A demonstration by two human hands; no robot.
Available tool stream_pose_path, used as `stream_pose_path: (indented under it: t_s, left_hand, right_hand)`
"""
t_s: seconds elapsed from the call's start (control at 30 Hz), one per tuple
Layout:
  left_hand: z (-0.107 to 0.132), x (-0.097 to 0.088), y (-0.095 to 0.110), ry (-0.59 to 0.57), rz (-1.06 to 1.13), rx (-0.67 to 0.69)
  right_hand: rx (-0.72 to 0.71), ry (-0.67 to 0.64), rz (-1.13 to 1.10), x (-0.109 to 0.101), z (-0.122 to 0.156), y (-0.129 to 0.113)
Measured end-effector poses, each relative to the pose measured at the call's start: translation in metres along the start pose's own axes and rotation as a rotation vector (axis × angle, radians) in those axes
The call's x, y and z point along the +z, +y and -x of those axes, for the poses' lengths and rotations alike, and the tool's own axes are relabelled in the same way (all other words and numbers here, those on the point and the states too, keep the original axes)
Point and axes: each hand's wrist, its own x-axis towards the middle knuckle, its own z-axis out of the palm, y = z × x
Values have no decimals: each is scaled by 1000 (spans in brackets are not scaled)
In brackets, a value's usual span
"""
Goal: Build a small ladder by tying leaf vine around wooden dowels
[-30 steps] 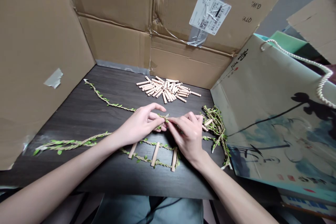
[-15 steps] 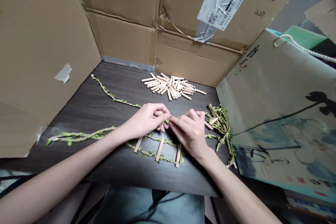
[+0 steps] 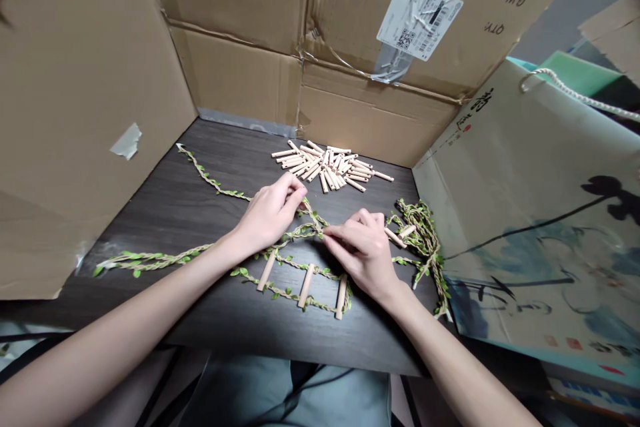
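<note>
Between my hands runs a leafy twine garland, crossed over itself near the right fingertips. My left hand pinches one strand of it, up and to the left of the crossing. My right hand is closed on the twine at the crossing, thumb and forefinger together. Just below lies a small ladder of leafy twine with three wooden rungs, among them a middle rung and a right rung. The twine's exact path under the right fingers is hidden.
A heap of short wooden sticks with drilled ends lies at the back. Bundled leafy twine with two sticks sits at right, beside a paper bag. Cardboard walls stand behind and at left. Tape holds twine ends at left.
My left hand has moved left and slightly away from me, drawing a twine strand out from the right hand. The crossing now shows between them. My right hand has barely moved.
</note>
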Motion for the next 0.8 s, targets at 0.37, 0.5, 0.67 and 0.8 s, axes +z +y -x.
stream_pose_path:
  t_s: [0.37,0.5,0.67,0.8]
  left_hand:
    - [-20,-25,-19,184,-531,-171]
    - [-24,-44,-24,229,-699,-213]
    - [-23,-51,-29,248,-756,-102]
    - [-10,-31,-14,-73,-485,354]
  right_hand:
    - [122,-28,-157,-1,1,2]
    - [197,-59,-183,-5,2,5]
    - [260,-69,-239,-6,2,9]
    - [297,-82,-304,-5,2,10]
